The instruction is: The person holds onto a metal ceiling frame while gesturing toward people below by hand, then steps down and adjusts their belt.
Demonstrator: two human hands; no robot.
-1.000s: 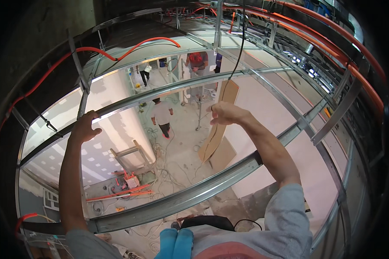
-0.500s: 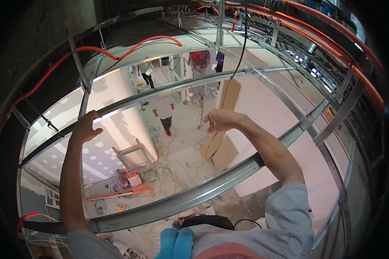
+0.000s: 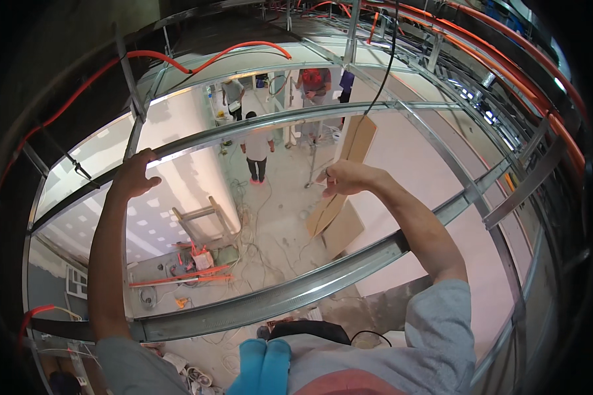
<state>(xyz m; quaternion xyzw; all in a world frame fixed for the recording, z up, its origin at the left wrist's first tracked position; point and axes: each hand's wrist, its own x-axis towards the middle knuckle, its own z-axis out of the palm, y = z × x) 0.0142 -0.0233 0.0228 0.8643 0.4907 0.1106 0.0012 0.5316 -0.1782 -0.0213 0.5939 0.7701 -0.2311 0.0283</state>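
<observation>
My left hand has its fingers hooked over the long metal ceiling channel, thumb sticking out to the side. My right hand hovers over the gap between this channel and a nearer one, fingers curled in with a dark ring on one of them. Whether anything small is pinched there I cannot make out. Below my right forearm passes the wide nearer metal channel. A thin black cable hangs down past the frame beyond my right hand.
Far below, a person in a light shirt stands on the floor, with others behind. Brown boards lean against a white partition. Orange conduit runs along the upper right. Tools and a wooden frame lie below left.
The view has shifted slightly, and both hands keep nearly the same places. Down on the floor, the person in the light shirt has moved farther off and now stands upright.
</observation>
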